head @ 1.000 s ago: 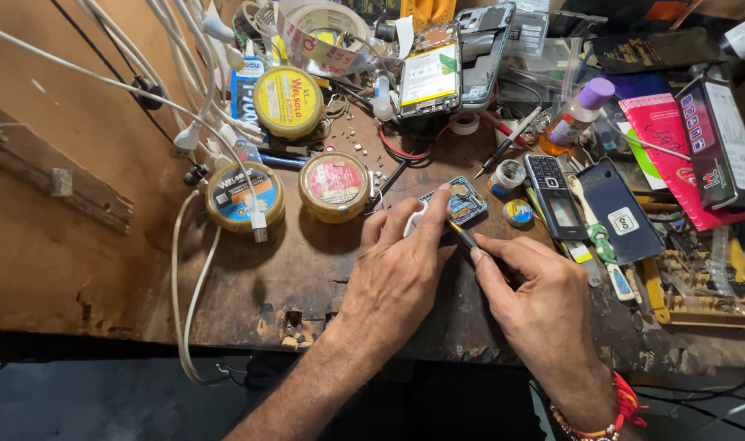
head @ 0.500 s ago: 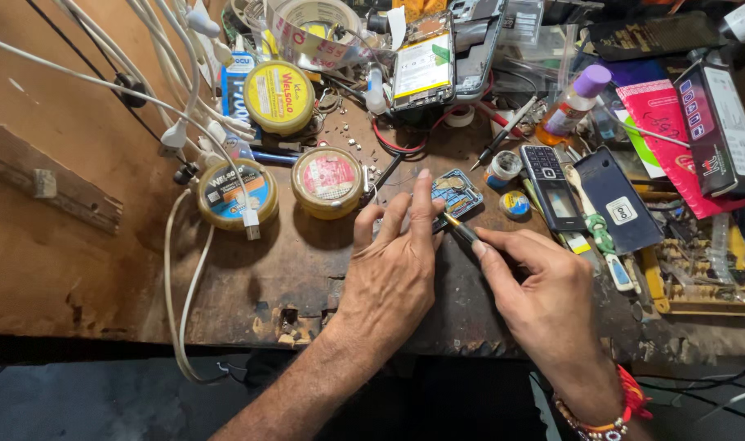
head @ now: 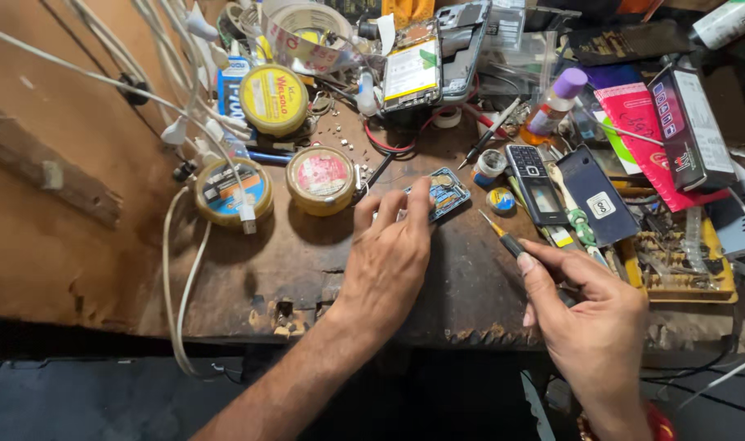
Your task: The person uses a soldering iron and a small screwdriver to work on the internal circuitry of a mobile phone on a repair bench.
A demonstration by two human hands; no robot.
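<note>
Wood surface: worn brown workbench (head: 78, 245), scratched and stained, front edge chipped and broken in some places.
Left part of bench: almost bare, only a wooden strip (head: 50, 175) lying across and white cables (head: 176, 131) running over it, one hanging down over the front edge.
Below the bench: dark floor, details too dim to tell.
Left hand (head: 389, 257): flat on the bench, fingers spread narrow, fingertips pressing on a small blue circuit board (head: 446, 192); not closed around it.
Circuit board: lying on the bench near the middle, partly under the fingertips, just right of the round tins.
Right hand (head: 593, 318): closed on a thin screwdriver (head: 503, 237), yellow tip pointing up-left toward the board, tip apart from it.
Round tins: yellow one (head: 274, 98) at the back, two more (head: 322, 175) (head: 229, 192) nearer, side by side.
Back of bench: opened phone (head: 413, 73) showing its battery, roll of tape (head: 303, 37), much clutter.
Right part: black keypad phone (head: 532, 180), dark back cover (head: 597, 196) beside it, bottle with purple cap (head: 556, 102), pink packet (head: 642, 122), yellow tray with small parts (head: 683, 261).
</note>
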